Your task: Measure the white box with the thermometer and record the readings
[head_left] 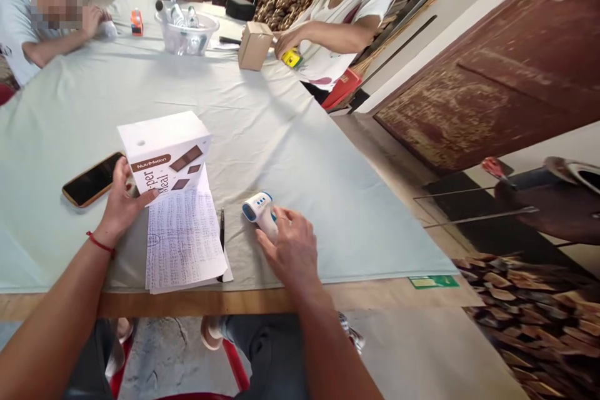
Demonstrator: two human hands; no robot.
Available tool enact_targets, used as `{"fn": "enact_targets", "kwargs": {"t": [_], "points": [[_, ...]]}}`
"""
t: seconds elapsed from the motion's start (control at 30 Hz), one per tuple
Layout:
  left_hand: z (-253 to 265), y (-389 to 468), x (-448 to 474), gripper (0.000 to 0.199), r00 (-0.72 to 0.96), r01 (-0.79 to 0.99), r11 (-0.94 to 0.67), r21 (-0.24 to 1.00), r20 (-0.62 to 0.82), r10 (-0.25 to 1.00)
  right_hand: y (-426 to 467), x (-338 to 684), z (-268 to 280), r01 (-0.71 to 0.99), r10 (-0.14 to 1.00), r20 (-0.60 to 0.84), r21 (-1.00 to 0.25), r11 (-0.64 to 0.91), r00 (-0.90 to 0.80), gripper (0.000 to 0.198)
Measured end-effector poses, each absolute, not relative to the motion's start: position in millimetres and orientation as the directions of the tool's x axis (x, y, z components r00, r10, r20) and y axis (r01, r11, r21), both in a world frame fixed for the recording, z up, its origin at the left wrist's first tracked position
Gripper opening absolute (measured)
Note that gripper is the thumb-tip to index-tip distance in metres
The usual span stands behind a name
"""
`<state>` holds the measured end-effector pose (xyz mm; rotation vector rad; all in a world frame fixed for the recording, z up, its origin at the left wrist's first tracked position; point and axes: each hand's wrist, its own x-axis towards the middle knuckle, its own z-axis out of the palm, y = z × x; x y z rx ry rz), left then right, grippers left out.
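My left hand (122, 200), with a red cord at the wrist, grips the lower left part of a white and brown NutriMotion box (167, 156). The thumb lies across its printed front, and the fingers are at its left side. The box stands over the top of handwritten sheets of paper (185, 244). My right hand (293, 244) is closed around the handle of a white and blue infrared thermometer (257, 207), which is at the cloth with its head pointing left. A black pen (222, 240) lies between the papers and that hand. Left of the box rests a phone (94, 180).
A pale cloth (337, 200) covers the table. Farther back are a clear plastic basin (187, 37) of bottles, a cardboard box (255, 45), an orange item (136, 22) and a yellow tape measure (291, 57) by a co-worker's hand (287, 44). Other people sit around the table.
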<state>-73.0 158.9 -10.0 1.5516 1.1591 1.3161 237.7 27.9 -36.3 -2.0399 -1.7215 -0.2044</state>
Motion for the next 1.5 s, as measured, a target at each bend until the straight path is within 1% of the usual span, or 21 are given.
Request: {"fn": "enact_targets", "kwargs": {"t": [0.03, 0.1, 0.13, 0.2, 0.27, 0.3, 0.33, 0.37, 0.43, 0.5, 0.6, 0.7, 0.83, 1.0, 1.17, 1.3, 1.4, 1.5], "points": [[-9, 159, -72, 0.079, 0.096, 0.120, -0.236, 0.964, 0.225, 0.970, 28, 242, -35, 0.949, 0.906, 0.324, -0.247, -0.196, 0.272, 0.050], [-7, 157, -69, 0.076, 0.109, 0.097, -0.187, 0.978, 0.176, 0.978, 32, 246, -32, 0.910, 0.920, 0.172, -0.294, -0.293, 0.352, 0.048], [-6, 155, -68, 0.075, 0.079, 0.102, -0.189, 0.977, 0.181, 0.980, 34, 245, -30, 0.880, 0.919, 0.121, -0.357, -0.312, 0.375, 0.046], [-4, 152, -67, 0.074, 0.012, 0.120, -0.207, 0.971, 0.207, 0.978, 38, 236, -22, 0.766, 0.911, 0.070, -0.569, -0.297, 0.406, 0.042], [-4, 149, -66, 0.072, -0.024, 0.110, -0.205, 0.973, 0.209, 0.978, 40, 219, -12, 0.544, 0.914, 0.025, -0.810, -0.220, 0.406, 0.038], [-4, 148, -66, 0.071, -0.031, 0.086, -0.196, 0.977, 0.199, 0.979, 39, 208, -6, 0.401, 0.923, -0.007, -0.900, -0.173, 0.384, 0.036], [-3, 147, -65, 0.070, -0.032, 0.052, -0.185, 0.981, 0.187, 0.982, 37, 196, -1, 0.255, 0.939, -0.033, -0.958, -0.127, 0.342, 0.033], [-3, 146, -64, 0.068, -0.031, 0.018, -0.171, 0.985, 0.172, 0.985, 36, 185, 2, 0.105, 0.953, -0.040, -0.992, -0.075, 0.301, 0.034], [-3, 144, -63, 0.065, -0.024, -0.020, -0.137, 0.990, 0.136, 0.990, 33, 164, 6, -0.138, 0.976, -0.067, -0.990, -0.039, 0.207, 0.042], [-3, 142, -63, 0.066, -0.004, -0.019, -0.086, 0.996, 0.086, 0.996, 35, 148, 6, -0.282, 0.984, -0.064, -0.959, -0.015, 0.167, 0.047], [-2, 141, -64, 0.071, 0.041, 0.008, -0.019, 1.000, 0.018, 0.999, 43, 135, 6, -0.389, 0.986, -0.001, -0.919, 0.065, 0.167, 0.049], [2, 140, -66, 0.073, 0.076, 0.050, -0.015, 0.999, 0.011, 0.997, 54, 127, 10, -0.460, 0.988, 0.036, -0.882, 0.103, 0.152, 0.047], [7, 139, -68, 0.076, 0.092, 0.121, -0.066, 0.990, 0.055, 0.994, 64, 116, 14, -0.501, 0.991, 0.070, -0.857, 0.117, 0.111, 0.043], [7, 140, -69, 0.071, 0.127, 0.122, -0.090, 0.988, 0.075, 0.989, 67, 110, 13, -0.514, 0.987, 0.108, -0.843, 0.155, 0.120, 0.039], [4, 142, -70, 0.073, 0.145, 0.129, -0.090, 0.988, 0.071, 0.987, 66, 112, 13, -0.523, 0.990, 0.082, -0.842, 0.131, 0.116, 0.042], [4, 141, -70, 0.069, 0.158, 0.134, -0.113, 0.984, 0.091, 0.983, 66, 113, 16, -0.495, 0.990, 0.065, -0.861, 0.117, 0.121, 0.046], [4, 141, -70, 0.066, 0.165, 0.126, -0.123, 0.984, 0.102, 0.981, 65, 112, 16, -0.506, 0.993, 0.044, -0.858, 0.093, 0.108, 0.046], [4, 142, -70, 0.067, 0.166, 0.105, -0.102, 0.989, 0.084, 0.983, 64, 111, 16, -0.518, 0.997, 0.021, -0.853, 0.056, 0.074, 0.047]]}}
